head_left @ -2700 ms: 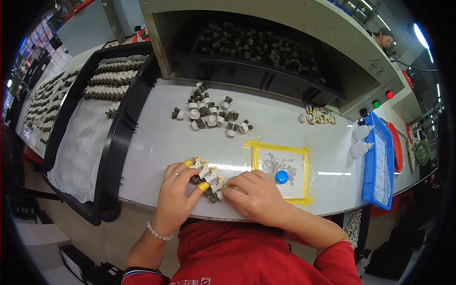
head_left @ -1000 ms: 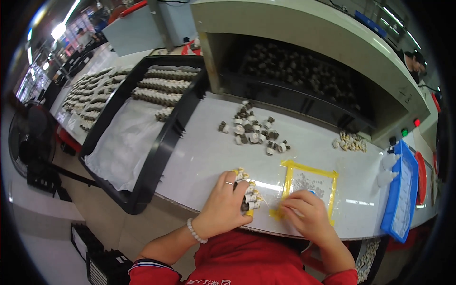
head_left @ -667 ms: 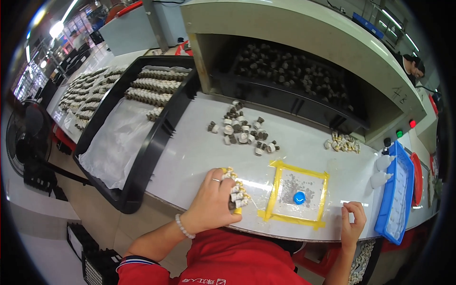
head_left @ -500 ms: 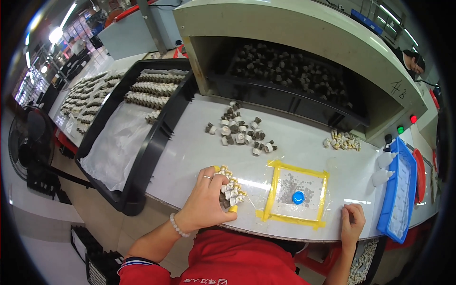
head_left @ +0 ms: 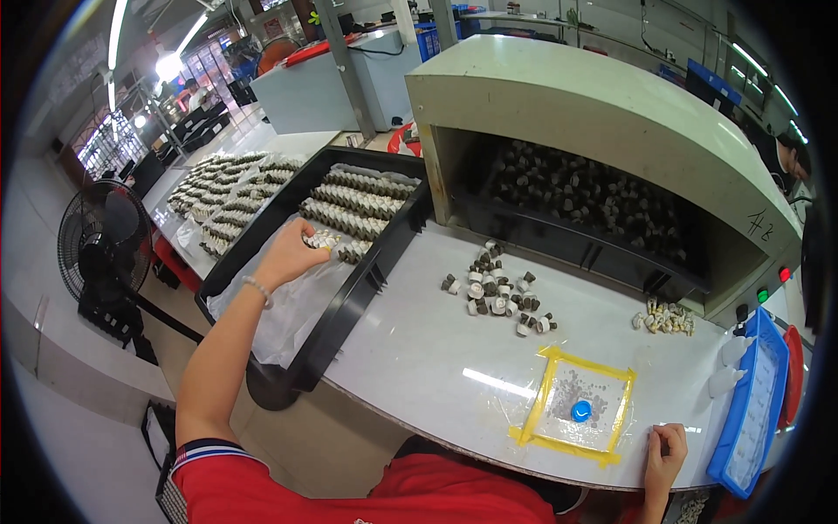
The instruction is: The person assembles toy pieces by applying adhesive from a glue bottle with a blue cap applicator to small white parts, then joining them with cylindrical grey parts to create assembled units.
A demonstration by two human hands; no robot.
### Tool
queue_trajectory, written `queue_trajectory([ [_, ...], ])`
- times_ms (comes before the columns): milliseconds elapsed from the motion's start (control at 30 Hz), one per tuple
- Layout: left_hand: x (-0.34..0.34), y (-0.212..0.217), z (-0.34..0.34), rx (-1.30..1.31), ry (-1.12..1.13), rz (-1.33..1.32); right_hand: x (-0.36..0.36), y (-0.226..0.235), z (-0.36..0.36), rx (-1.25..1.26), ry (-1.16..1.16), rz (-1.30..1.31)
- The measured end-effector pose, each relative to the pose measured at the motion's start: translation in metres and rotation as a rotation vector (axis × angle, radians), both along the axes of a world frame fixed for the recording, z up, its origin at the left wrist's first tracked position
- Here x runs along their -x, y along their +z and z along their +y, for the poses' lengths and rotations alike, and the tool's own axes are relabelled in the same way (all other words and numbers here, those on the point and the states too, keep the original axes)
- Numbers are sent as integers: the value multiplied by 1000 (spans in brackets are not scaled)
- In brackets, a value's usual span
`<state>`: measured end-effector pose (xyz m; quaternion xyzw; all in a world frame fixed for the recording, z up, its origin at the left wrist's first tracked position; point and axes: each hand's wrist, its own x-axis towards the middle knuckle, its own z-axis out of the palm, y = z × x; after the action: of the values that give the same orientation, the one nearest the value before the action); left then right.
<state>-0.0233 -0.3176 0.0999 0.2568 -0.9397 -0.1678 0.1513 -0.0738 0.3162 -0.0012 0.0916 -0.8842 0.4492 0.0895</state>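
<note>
Over the long black tray (head_left: 327, 336), my left hand (head_left: 292, 255) is closed around a short row of small white-and-dark figure-like pieces (head_left: 323, 239), some with yellowish tips. Thumb and fingers clasp the row's two ends, beside rows of the same kind (head_left: 353, 210) packed on the tray's white liner (head_left: 297, 319). At the table's front edge rests my right hand (head_left: 667, 450), its fingers curled in and no object showing in them. To its left lies a yellow-taped square (head_left: 578, 406) with grey spots and a round blue cap (head_left: 581, 411).
Loose white-and-dark pieces (head_left: 497, 293) lie mid-table. A beige hooded machine (head_left: 602, 96) holds a black bin (head_left: 567, 231) full of pieces. At right are a yellowish pile (head_left: 663, 318), white squeeze bottles (head_left: 725, 381) and a blue tray (head_left: 724, 450). A fan (head_left: 103, 236) stands left.
My left hand has carried the row of pieces from the table's front edge leftward and away, into the black tray. The view has swung left. My right hand stays at the table edge.
</note>
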Motion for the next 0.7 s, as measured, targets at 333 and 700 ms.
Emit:
queue_trajectory([
  [333,38,-26,-28,33,2,-181,1,-1,-1,-45,-17,56],
  [700,34,-29,-38,-137,-102,-200,3,-1,-2,-39,-14,35],
])
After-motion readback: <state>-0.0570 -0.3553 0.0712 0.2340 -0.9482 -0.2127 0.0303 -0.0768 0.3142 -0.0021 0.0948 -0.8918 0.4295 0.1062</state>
